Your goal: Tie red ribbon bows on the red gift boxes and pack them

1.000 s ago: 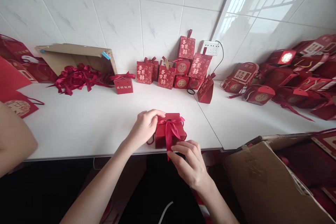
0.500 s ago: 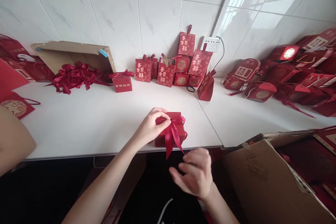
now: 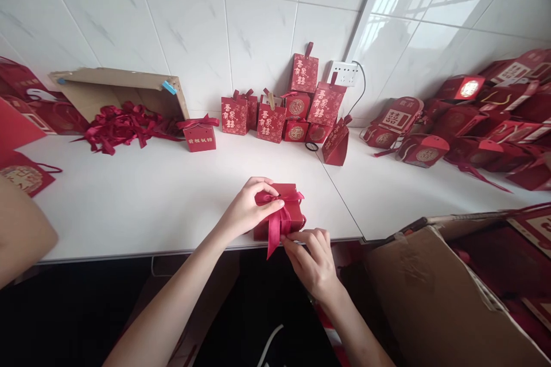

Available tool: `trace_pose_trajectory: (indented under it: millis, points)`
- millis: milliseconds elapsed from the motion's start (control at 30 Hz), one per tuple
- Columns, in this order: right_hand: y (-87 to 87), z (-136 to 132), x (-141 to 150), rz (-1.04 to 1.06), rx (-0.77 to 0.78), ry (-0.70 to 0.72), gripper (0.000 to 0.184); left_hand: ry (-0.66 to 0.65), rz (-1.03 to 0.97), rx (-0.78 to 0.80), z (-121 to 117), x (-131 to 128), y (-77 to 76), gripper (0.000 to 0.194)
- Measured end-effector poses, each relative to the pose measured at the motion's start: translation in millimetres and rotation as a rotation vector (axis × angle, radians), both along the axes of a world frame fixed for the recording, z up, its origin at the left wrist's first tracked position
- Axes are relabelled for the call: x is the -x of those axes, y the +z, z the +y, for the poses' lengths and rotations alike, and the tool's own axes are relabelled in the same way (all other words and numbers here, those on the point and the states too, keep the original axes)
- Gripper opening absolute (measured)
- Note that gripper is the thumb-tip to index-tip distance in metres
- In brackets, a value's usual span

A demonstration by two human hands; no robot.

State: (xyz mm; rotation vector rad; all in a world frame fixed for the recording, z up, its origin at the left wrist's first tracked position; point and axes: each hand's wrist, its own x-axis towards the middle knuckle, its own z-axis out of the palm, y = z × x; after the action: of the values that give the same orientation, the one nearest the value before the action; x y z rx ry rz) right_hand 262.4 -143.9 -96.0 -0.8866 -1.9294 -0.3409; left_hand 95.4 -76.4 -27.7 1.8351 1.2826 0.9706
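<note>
Left fingers (image 3: pixel 271 207) and right fingers (image 3: pixel 302 236) pinch the ribbon (image 3: pixel 274 234); boxes (image 3: pixel 271 124) stand behind, a carton (image 3: pixel 413 281) rightward.

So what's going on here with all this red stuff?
A person is handling a ribbon tied around a small red box at the front edge of the white table. The left grip holds it near the top, and the right grip pinches one hanging tail. More ribbons spill from a cardboard box, and finished-looking red boxes stand by the wall.
</note>
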Motion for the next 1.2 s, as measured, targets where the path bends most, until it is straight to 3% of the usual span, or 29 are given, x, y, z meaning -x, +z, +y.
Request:
trace_pose_trajectory:
  millis: [67,167,267,367,467,567,633,800,900,1067,1200]
  points:
    - [1.5,-1,0,-0.024,0.010,0.022,0.017,-0.002,0.002,-0.001,0,0,0.1,0.021]
    - [6.9,-2,-3,-0.002,0.031,0.185,0.003,-0.020,-0.012,-0.020,-1,1,-0.8,0.020]
    - [17.8,4,-12,0.280,0.106,0.260,0.030,0.001,-0.141,-0.026,-2,3,-6.1,0.027]
    - [33.5,24,-21,0.553,0.469,0.013,0.043,0.220,-0.337,-0.016,-1,6,-14.1,0.034]
    - [46.4,50,-23,0.542,0.820,-0.085,0.051,0.386,-0.279,0.066,-1,11,-17.1,0.032]
    - [50.6,68,-16,0.491,0.942,-0.030,0.052,0.322,-0.154,0.159,-6,12,-14.2,0.043]
    - [49.1,71,-10,0.515,0.966,0.008,0.051,0.261,-0.180,0.174,-9,10,-12.8,0.043]
    - [41.6,66,-2,0.632,0.944,0.114,0.045,0.226,-0.268,0.077,-8,10,-18.3,0.037]
    - [39.2,64,-4,0.664,0.943,0.150,0.044,0.191,-0.276,-0.013,-2,21,-18.4,0.021]
    - [38.1,65,-6,0.664,0.943,0.161,0.043,-0.034,0.061,-0.084,5,40,0.0,0.017]
    - [37.7,65,-5,0.675,0.954,0.171,0.043,-0.128,0.167,-0.139,7,42,14.5,0.015]
